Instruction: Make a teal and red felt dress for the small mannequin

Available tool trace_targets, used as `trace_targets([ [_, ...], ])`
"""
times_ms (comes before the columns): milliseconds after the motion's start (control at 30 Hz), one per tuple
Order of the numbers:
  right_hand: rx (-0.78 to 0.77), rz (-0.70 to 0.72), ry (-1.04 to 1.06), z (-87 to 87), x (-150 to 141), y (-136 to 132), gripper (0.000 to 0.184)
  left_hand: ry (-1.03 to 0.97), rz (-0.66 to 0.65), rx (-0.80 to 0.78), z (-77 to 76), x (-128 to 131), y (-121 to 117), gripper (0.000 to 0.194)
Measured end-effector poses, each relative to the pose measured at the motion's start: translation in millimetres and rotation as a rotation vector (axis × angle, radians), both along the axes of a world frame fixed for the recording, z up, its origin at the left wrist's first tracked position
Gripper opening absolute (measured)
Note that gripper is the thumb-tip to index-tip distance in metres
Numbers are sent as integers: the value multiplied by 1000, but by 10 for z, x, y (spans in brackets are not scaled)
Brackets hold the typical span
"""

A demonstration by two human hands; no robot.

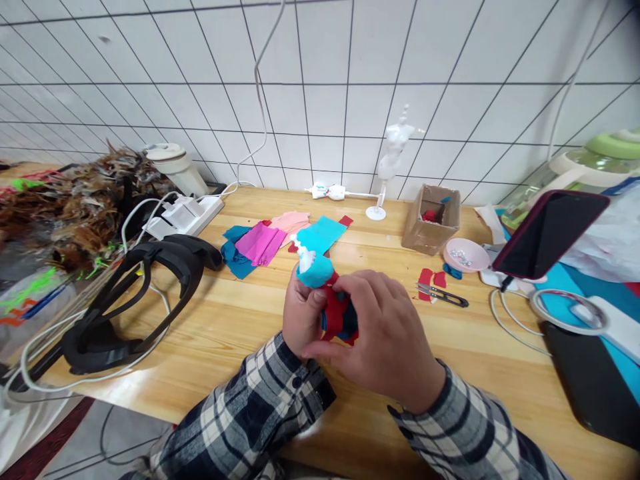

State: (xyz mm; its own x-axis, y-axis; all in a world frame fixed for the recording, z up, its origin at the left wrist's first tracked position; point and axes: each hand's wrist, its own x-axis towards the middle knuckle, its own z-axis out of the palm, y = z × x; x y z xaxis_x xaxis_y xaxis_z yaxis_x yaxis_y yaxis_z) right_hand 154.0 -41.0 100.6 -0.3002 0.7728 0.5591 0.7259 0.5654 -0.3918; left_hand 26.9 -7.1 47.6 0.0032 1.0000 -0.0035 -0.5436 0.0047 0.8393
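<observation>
My left hand [303,310] is wrapped round a small white doll dress form [306,259], which is tilted away from me over the table. Turquoise cloth [316,271] is round its upper part, with red and dark blue cloth [332,313] lower down. My right hand [387,330] curves round the dressed form from the right, its index fingertip on the red cloth near the turquoise edge and its thumb low by my left wrist. Its other fingertips are hidden behind the hand. Thread snips [443,295] lie to the right beside red scraps [431,277].
Fabric pieces [263,243] lie behind my hands. Farther back stand another dress form [395,150] and a cardboard box [425,230]. A pink bowl [466,255] and a phone [550,233] are at right. A black headset frame [187,303], cables, a power strip [200,217] and feathers [75,207] occupy the left.
</observation>
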Motion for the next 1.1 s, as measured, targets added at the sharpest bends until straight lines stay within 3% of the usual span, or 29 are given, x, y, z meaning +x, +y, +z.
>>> trace_targets([
  [200, -69, 23, 27, 130, 2, -85, 14, 81, 143, 138, 113, -47, -64, 59],
  [433, -73, 55, 132, 302, 117, -168, 20, 159, 140, 240, 96, -134, -53, 69],
  [633, -49, 37, 179, 346, 210, -156, 17, 284, 126, 364, 262, -92, -30, 60],
  [733, -15, -11, 168, 384, 314, -137, 8, 316, 150, 342, 359, -37, -27, 61],
  [867, -17, -11, 182, 432, 418, -116, 10, 331, 153, 295, 436, 23, -15, 66],
  [1100, -75, 22, 289, 405, 473, -34, 5, 382, 162, 355, 442, 67, -12, 56],
])
